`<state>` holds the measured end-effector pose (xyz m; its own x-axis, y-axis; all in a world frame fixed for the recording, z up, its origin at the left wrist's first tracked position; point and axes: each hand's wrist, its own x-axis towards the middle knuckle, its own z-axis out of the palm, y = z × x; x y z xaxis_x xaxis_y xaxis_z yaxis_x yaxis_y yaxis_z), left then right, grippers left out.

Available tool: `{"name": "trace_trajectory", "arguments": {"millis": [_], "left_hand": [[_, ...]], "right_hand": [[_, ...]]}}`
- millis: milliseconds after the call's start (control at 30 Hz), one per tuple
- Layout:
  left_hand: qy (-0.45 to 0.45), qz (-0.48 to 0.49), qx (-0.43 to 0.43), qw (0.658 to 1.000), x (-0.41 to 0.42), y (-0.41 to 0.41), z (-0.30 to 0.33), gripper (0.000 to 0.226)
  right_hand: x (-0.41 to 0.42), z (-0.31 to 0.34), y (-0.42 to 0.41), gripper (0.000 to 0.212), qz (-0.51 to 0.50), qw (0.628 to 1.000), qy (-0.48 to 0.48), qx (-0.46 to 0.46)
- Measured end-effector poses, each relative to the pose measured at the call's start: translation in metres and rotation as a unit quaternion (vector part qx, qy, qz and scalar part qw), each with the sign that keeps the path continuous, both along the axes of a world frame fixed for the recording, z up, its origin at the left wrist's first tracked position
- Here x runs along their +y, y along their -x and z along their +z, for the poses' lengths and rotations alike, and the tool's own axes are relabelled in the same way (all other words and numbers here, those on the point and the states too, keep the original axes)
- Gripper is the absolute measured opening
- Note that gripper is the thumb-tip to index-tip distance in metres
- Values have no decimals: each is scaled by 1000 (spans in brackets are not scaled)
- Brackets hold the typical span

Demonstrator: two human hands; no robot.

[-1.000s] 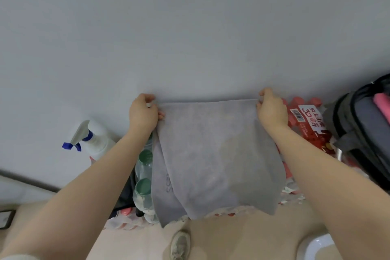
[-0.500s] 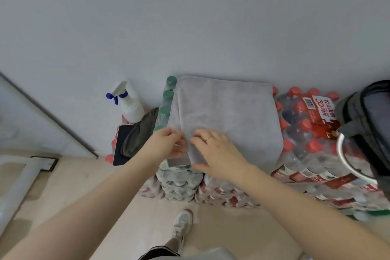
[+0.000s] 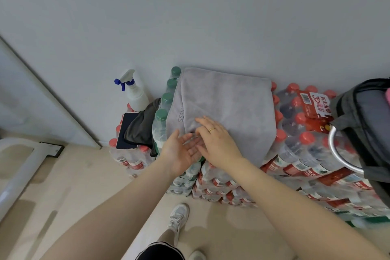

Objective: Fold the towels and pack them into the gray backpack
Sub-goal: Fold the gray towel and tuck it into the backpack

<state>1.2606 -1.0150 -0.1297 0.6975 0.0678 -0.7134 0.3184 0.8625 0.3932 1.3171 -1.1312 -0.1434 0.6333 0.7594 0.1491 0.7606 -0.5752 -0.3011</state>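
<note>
Right hand [image 3: 215, 143] flat on gray towel [image 3: 228, 107], left hand [image 3: 181, 152] seemingly underneath

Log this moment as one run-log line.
step: folding | gray towel on water bottle packs | right hand flat on towel | left hand open

Towel [image 3: 228, 107]: stitched letters near left edge, only "…NESS" legible, running sideways. Red pack label [image 3: 314, 104] atop red-capped bottles: barcode, large "30" and Chinese characters too small to read surely. Bottle wrappers below: print illegible.
</note>
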Motion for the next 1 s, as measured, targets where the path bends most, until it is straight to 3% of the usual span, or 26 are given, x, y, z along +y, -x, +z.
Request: {"name": "trace_trajectory", "arguments": {"millis": [133,233,433,600,733,867,933,1000], "left_hand": [[9,113,-1,994,-6,-3,-6,36],[34,135,-7,990,-5,-2,-10,38],[25,29,-1,999,12,-1,-7,41],[-23,-74,-24,997,14,-6,3,48],[1,-75,-67,995,6,-13,10,36],[-1,-95,-71,993,0,-10,14,35],[-46,-77,-56,994,0,-7,15,24],[-214,-32,-47,975,4,-2,15,7]], "right_hand": [[1,-1,-2,37,6,999,26,-21],[5,-2,0,33,-9,1000,6,-12],[-2,6,-8,25,2,995,-46,89],[-8,16,-8,8,-62,969,-176,161],[-16,23,-2,18,-77,969,-194,135],[-20,29,2,34,-54,989,-136,23],[-21,30,3,21,-65,990,-126,20],[-23,32,5,16,-80,991,-108,15]]}}
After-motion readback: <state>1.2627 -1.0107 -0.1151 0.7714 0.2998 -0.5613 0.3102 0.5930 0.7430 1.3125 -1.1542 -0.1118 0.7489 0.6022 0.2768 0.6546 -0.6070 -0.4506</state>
